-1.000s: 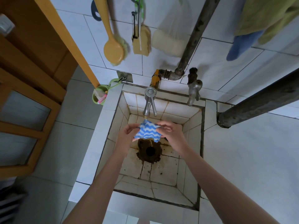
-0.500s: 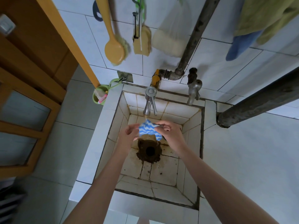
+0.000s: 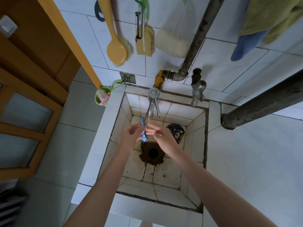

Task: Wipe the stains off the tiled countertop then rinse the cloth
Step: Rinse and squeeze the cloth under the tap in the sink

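Note:
A blue-and-white striped cloth (image 3: 143, 131) hangs edge-on between my two hands, just under the running chrome tap (image 3: 152, 102). My left hand (image 3: 130, 136) pinches it from the left and my right hand (image 3: 161, 138) presses it from the right. Both hands hover inside the square tiled sink (image 3: 113, 118), above the rusty drain hole (image 3: 153, 152). Water falls from the spout onto my right fingers. The white tiled countertop (image 3: 254, 161) stretches to the right of the sink.
A second tap (image 3: 197, 90) sits at the sink's back right. A dark drain cover (image 3: 176, 132) leans in the sink behind my right hand. Brushes and sponges (image 3: 118, 51) hang on the wall. A green cup (image 3: 102, 95) hangs left. A thick pipe (image 3: 262, 104) crosses right.
The cloth was spread flat between my hands; now it is turned edge-on and squeezed between them under the tap. The dark drain cover has come into sight behind my right hand.

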The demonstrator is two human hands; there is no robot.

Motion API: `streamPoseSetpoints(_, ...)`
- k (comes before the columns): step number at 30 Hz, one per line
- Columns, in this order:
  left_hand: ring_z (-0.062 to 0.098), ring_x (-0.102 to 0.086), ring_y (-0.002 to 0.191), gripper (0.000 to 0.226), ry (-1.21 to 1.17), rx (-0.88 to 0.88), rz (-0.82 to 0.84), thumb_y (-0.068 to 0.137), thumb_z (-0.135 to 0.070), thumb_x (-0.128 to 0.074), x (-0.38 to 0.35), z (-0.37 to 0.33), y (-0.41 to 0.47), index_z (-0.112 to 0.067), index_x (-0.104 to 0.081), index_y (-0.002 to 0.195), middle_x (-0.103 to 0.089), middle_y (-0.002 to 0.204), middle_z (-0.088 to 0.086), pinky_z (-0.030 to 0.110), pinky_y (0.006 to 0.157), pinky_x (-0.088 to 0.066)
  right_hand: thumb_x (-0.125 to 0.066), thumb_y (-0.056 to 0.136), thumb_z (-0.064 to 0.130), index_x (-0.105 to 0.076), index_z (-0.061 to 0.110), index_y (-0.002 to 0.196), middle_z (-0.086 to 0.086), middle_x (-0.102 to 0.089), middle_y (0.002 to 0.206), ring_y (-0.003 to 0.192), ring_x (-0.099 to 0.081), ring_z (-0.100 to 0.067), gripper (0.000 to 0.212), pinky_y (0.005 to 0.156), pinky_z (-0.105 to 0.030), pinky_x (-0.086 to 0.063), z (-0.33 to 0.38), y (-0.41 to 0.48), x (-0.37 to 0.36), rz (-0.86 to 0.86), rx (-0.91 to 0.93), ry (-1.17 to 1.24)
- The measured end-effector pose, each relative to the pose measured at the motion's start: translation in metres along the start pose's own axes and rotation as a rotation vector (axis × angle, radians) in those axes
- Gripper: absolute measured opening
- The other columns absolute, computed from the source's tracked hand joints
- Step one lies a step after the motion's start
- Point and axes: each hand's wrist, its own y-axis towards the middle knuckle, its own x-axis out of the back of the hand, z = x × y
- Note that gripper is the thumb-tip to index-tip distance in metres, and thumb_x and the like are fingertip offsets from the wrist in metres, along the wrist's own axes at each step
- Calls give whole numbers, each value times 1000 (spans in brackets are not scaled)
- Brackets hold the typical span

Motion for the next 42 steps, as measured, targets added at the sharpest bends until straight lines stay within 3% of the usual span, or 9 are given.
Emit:
streamPoseSetpoints(7, 27, -64, 95, 10, 115, -26, -74, 88, -14, -61, 1, 4, 9, -15, -65, 98, -68, 94, 9, 38, 90, -52, -32, 87, -16, -38, 7, 139, -12, -56, 131, 117, -58, -20, 57, 105, -33, -41, -2, -1, 7, 67, -39, 136)
streamPoseSetpoints(11, 25, -63, 95, 21, 123, -28, -42, 93, -9, -52, 2, 2, 13, 0, -62, 109, -66, 98, 11, 32, 85, -52, -43, 93, -3, -51, 7, 129, -8, -61, 124, 106, -60, -9, 39, 96, -24, -48, -5, 1, 17, -63, -38, 90)
streamPoseSetpoints(13, 25, -62, 98, 22, 129, -24, 1, 95, -10, -48, 1, -2, 13, -1, -61, 110, -65, 102, 14, 31, 85, -52, -48, 94, 5, -52, 11, 130, -4, -57, 128, 115, -54, -12, 36, 88, -16, -44, -7, 6, 22, -148, -50, 28)
streamPoseSetpoints(17, 19, -61, 93, 21, 155, -23, 71, 98, -13, -42, 2, -8, 11, -8, -61, 107, -64, 99, 10, 22, 80, -50, -50, 95, 11, -45, 10, 135, -9, -52, 135, 127, -46, -21, 41, 105, -40, -39, -2, 18, 22, -50, -72, 12)
streamPoseSetpoints(19, 15, -61, 89, 23, 177, -26, 99, 99, -13, -40, 3, -9, 11, -7, -60, 108, -64, 97, 8, 20, 79, -50, -49, 95, 8, -48, 6, 132, -11, -55, 131, 123, -49, -20, 37, 102, -33, -41, 1, 23, 20, -8, -72, 29)
streamPoseSetpoints(23, 15, -62, 91, 27, 203, -13, 120, 100, -15, -38, 6, -8, 11, -4, -59, 113, -65, 99, 9, 17, 78, -49, -54, 92, 8, -57, 1, 120, -12, -62, 116, 104, -55, -16, 28, 71, -9, -43, 2, 28, 25, -5, -87, 38)
streamPoseSetpoints(28, 18, -62, 97, 27, 140, 7, 93, 98, -20, -44, 4, -10, 8, -8, -59, 116, -65, 106, 10, 12, 69, -52, -60, 88, 8, -63, 7, 96, 1, -62, 84, 86, -58, -18, 9, 65, -11, -46, -5, 28, 31, -126, -26, 67)
streamPoseSetpoints(34, 18, -64, 99, 17, 143, -12, 61, 87, -23, -62, -7, -12, 9, -16, -63, 102, -67, 102, 4, 29, 85, -53, -61, 88, 9, -65, 8, 100, -6, -64, 91, 88, -62, -22, 13, 76, -31, -52, -13, 20, 37, -212, -26, 135)
streamPoseSetpoints(42, 23, -65, 97, 12, 99, -18, 9, 91, -16, -56, -10, -8, 11, -9, -62, 98, -67, 94, 5, 24, 80, -53, -61, 88, 10, -62, 15, 94, 6, -60, 84, 81, -59, -9, 8, 63, -11, -50, -13, 16, 38, -210, -15, 173)
